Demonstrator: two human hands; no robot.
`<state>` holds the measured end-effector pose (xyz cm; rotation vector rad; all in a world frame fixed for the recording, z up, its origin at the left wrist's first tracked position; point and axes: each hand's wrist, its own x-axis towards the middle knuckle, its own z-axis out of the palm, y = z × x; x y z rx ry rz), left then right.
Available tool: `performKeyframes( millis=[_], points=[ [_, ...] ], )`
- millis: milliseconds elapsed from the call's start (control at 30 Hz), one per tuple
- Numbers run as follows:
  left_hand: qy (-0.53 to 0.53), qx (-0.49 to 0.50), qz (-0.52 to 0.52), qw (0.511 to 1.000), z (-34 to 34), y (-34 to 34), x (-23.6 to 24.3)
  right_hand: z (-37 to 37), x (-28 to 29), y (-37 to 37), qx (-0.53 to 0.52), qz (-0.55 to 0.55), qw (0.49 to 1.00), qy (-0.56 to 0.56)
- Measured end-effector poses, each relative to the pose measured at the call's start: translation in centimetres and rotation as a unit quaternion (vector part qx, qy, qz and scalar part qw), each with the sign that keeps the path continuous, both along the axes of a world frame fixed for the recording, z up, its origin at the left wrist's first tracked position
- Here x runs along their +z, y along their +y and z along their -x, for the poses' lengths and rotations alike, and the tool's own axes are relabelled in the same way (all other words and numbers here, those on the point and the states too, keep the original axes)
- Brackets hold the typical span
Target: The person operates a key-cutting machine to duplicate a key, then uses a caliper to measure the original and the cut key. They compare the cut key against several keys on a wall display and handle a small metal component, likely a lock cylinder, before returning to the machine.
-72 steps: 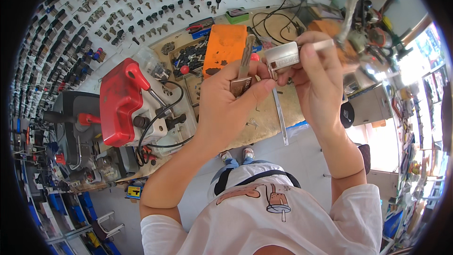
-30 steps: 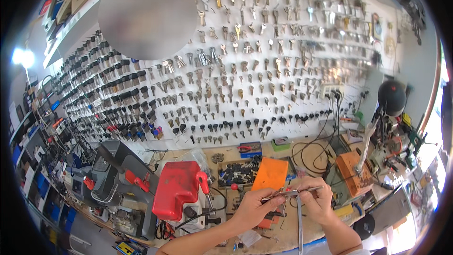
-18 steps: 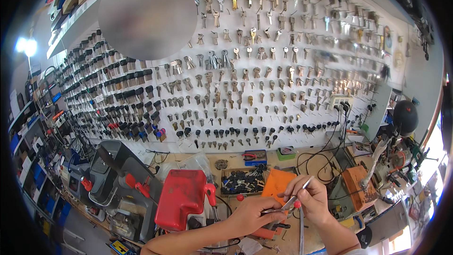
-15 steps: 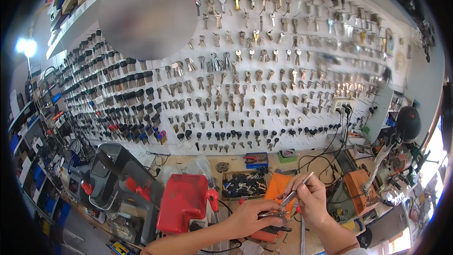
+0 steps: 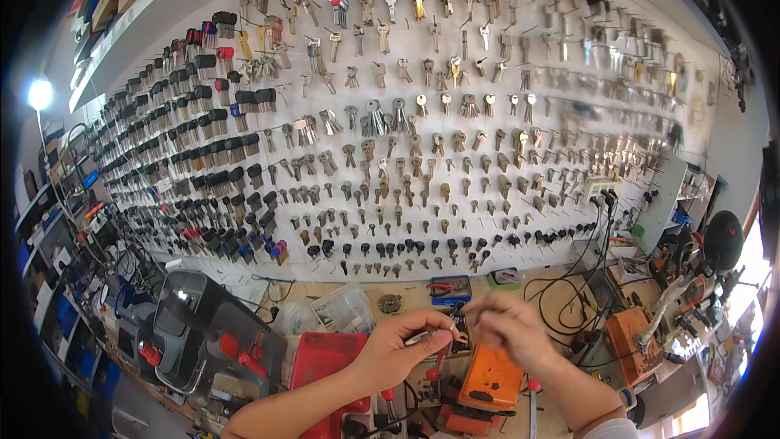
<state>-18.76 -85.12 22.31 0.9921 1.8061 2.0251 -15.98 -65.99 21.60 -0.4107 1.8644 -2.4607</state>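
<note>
My left hand (image 5: pixel 406 349) is raised above the bench, its thumb and fingers pinched together. A small silvery metal piece (image 5: pixel 417 339) shows in its grip; its kind cannot be made out. Close by on the right, my right hand (image 5: pixel 512 333) has bent fingers near the left fingertips. Motion smears those fingers, and I cannot tell whether they hold anything. Below the hands stands an orange machine cover (image 5: pixel 491 378). Under the left forearm lies a red machine cover (image 5: pixel 329 358), partly hidden by the arm.
A wall board (image 5: pixel 366 126) full of hanging keys rises behind the bench. A blue box (image 5: pixel 451 289) with red-handled pliers sits at the back. A grey machine (image 5: pixel 211 333) with red handles stands left; black cables (image 5: pixel 569 309) and an orange-brown metal block (image 5: pixel 632 341) are right.
The slim silvery tool is no longer visible in my right hand, which has moved up and left. My left hand has risen, uncovering the orange cover. The view has shifted, lowering the bench in the picture.
</note>
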Motion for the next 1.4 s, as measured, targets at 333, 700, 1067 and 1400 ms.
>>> performKeyframes(
  millis=[333, 700, 1067, 1400],
  points=[
    [-0.156, -0.07, -0.065, 0.983, 6.4, -0.2, -2.0, 4.8, -2.3, -2.7, 0.083, 0.004, 0.991, -0.107],
    [-0.297, 0.011, -0.116, 0.948, 12.0, -0.9, -2.8, 11.9, 2.1, 0.8, -0.106, -0.28, 0.954, -0.012],
    [0.093, 0.022, 0.167, 0.981, 11.7, -1.5, -12.2, 31.2, 30.4, 7.4, -0.389, -0.188, 0.836, 0.338],
    [0.358, 0.064, 0.237, 0.901, 10.8, -1.5, -13.1, 38.7, 32.5, 6.7, -0.434, -0.061, 0.844, 0.31]
  ],
)
